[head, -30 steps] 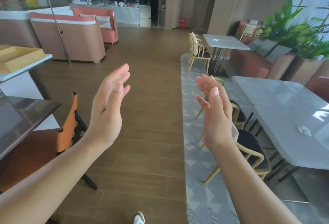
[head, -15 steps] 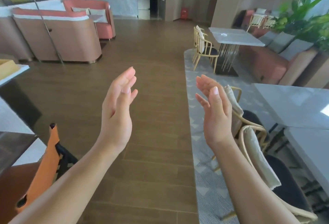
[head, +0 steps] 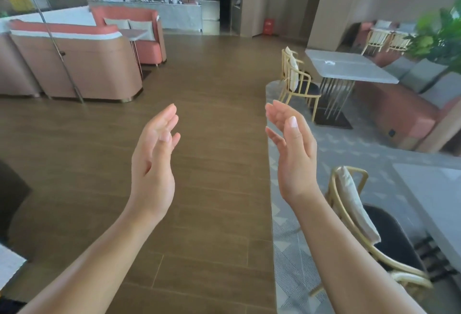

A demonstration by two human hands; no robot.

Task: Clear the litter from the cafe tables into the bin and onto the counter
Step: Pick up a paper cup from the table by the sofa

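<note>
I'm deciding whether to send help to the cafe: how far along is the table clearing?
Done: nothing in view proves that any table has been cleared. In hand: nothing. The left hand and right hand are open and empty, raised over the wood floor. Left: a small white scrap lies on the far table, and the counter is across the room. No bin is in sight.

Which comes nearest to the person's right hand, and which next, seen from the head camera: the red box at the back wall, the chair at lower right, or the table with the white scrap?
1. Chair: close beside the right hand, on its right.
2. Table bearing the scrap: farther ahead, on the right.
3. Red box: on the floor at the back wall, beyond the table.
</note>
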